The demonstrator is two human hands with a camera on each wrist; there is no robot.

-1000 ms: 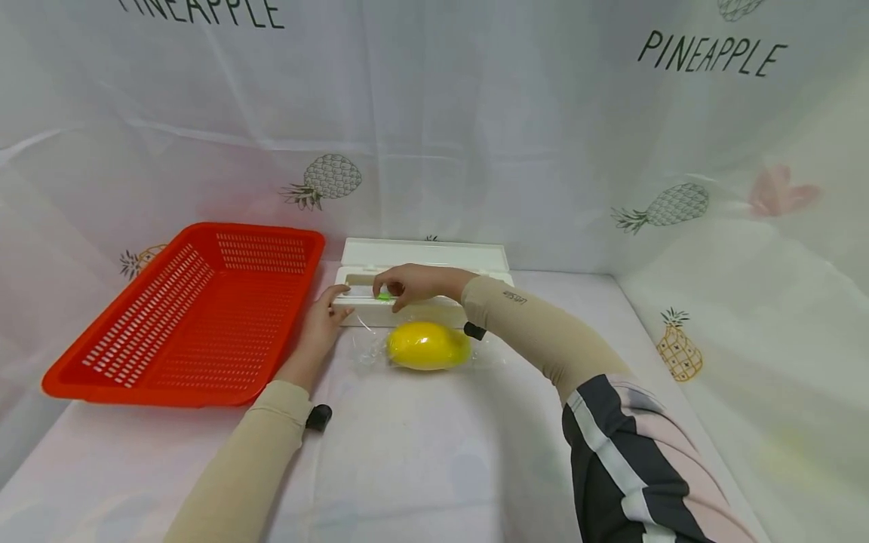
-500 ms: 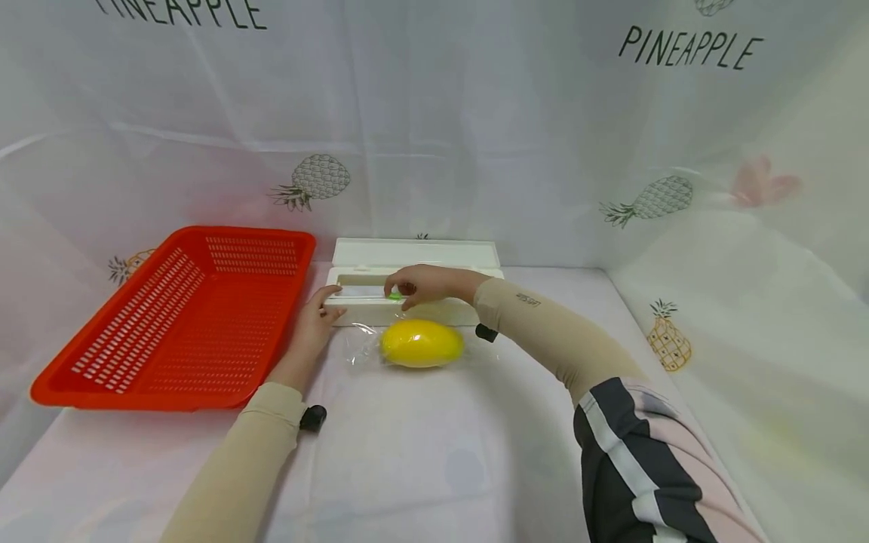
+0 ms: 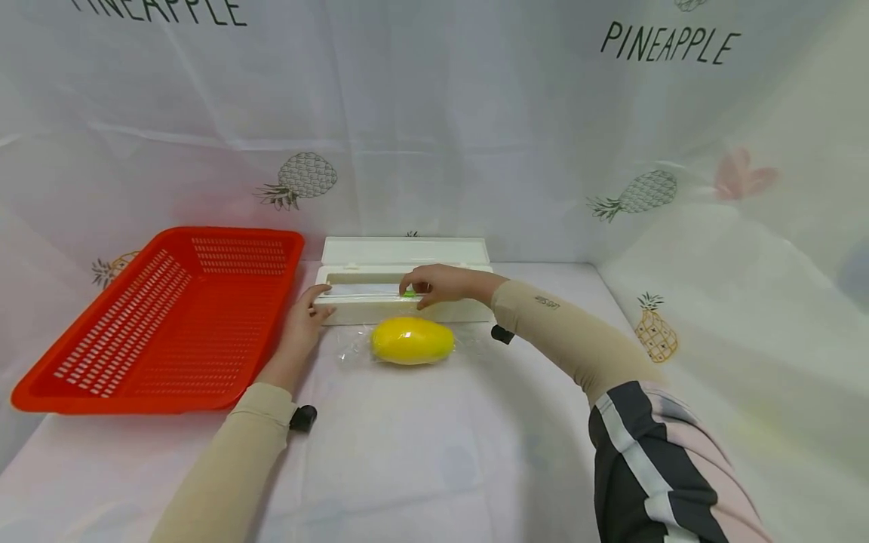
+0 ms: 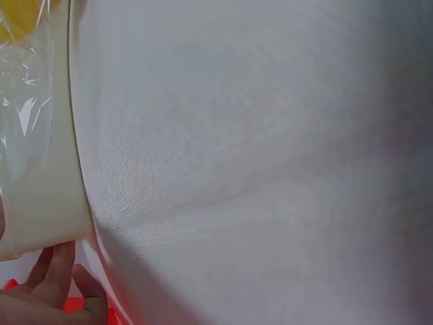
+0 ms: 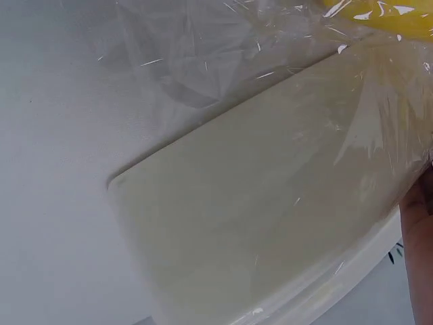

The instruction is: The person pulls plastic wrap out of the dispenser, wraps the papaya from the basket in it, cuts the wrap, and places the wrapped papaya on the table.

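**Hands at the cling film dispenser, wrapped mango in front**

While the left hand rests against the left end of the white cling film dispenser, fingers fairly straight and touching its corner, the right hand sits on top of the box with its fingertips curled onto the small green slide cutter, pinching it about midway along the slot. The dispenser's lid stands open behind, leaning toward the backdrop.

Just in front of the box lies a yellow mango, resting on a sheet of clear cling film that runs from the dispenser out over the table; the film shows crinkled around the fruit in the right wrist view, draped over the dispenser's front wall. The left wrist view shows only the box end with fingertips against it.

A red perforated plastic basket sits on the table to the left of the dispenser, near the left hand but apart from it. A white cloth printed with pineapples covers the table and the walls around it.
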